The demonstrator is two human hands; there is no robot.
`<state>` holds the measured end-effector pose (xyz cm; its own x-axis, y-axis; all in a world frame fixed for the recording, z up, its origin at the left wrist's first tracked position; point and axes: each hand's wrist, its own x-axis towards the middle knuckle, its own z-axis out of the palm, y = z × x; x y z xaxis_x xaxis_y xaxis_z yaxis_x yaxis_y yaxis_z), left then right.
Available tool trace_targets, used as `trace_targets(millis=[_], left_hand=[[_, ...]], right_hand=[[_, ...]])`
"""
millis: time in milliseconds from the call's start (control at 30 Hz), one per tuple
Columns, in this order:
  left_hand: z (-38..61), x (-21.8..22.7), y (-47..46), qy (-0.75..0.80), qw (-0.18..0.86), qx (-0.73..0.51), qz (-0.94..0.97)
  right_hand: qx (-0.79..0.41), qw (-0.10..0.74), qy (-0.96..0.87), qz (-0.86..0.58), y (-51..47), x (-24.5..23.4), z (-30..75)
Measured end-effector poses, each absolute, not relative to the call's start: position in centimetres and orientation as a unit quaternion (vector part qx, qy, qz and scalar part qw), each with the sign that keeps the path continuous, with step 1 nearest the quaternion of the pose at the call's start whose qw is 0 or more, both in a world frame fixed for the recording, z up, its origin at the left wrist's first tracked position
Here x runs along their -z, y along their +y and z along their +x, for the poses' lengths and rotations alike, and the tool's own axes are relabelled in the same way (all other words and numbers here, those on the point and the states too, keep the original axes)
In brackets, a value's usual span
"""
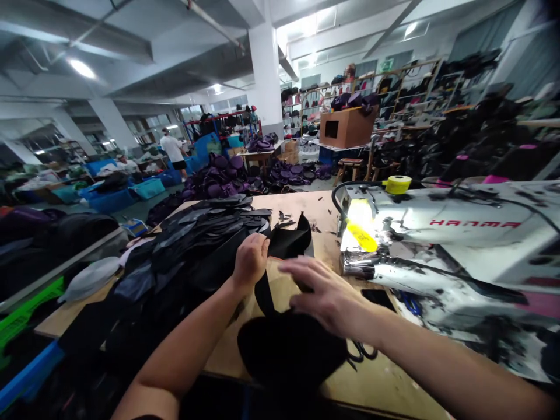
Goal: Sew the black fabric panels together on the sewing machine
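A lit ceiling lamp (81, 68) glows in the upper left of the frame, and a white column (266, 76) rises at upper centre. Left of it, a person in a white shirt (172, 150) stands near blue plastic bins (109, 199). Purple bags (214, 178) lie heaped left of centre; right of centre appear a cardboard box (347, 129) and, lower, a wooden stool (350, 162).

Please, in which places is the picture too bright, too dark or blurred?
In the head view, glare washes out the left end of the sewing machine; in the same view, the black piece below the right hand shows almost no detail, and that hand looks somewhat blurred.
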<state>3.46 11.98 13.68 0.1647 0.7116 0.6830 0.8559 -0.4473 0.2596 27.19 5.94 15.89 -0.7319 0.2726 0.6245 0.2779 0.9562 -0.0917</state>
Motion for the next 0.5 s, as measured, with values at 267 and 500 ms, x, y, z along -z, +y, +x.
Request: trace_targets(millis=[267, 500], left_hand=[[-2.4, -11.8, 7.7, -0.572, -0.131, 0.417, -0.694], [0.1, -13.1, 5.7, -0.522, 0.134, 0.38, -0.751]], right_hand=[[0.01, 0.217, -0.941, -0.26, 15.8, -15.0, 26.0], [-0.039, 0.265, -0.932, -0.246, 13.6, -13.3, 24.0]])
